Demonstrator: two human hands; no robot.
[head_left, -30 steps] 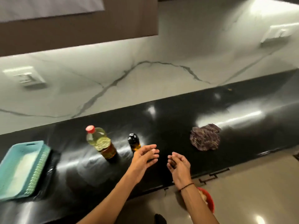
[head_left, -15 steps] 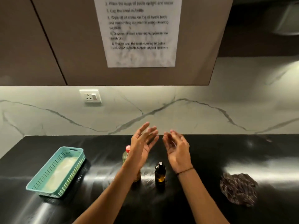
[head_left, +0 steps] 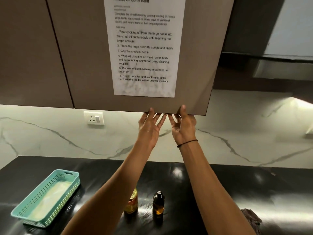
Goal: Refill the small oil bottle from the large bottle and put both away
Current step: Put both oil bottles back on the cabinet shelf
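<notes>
Both my hands reach up to the bottom edge of the cabinet door (head_left: pixel 94 68): my left hand (head_left: pixel 149 129) and right hand (head_left: pixel 183 128) hold nothing, straight fingertips touching it. Below, the large bottle (head_left: pixel 132 203) and small oil bottle (head_left: pixel 158 203) stand upright on the desk (head_left: pixel 254 192), just beside each other.

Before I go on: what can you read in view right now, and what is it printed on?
All on the paper sheet taped to the cabinet door:
"Finalize Oil Bottle Refill"
"2 Place the large oil bottle upright and stable"
"3 Cap the small oil bottle"
Steps 1, 4, 5, 6 readable too; small lines under the title are blurred.
Large bottle label: unreadable.
</notes>
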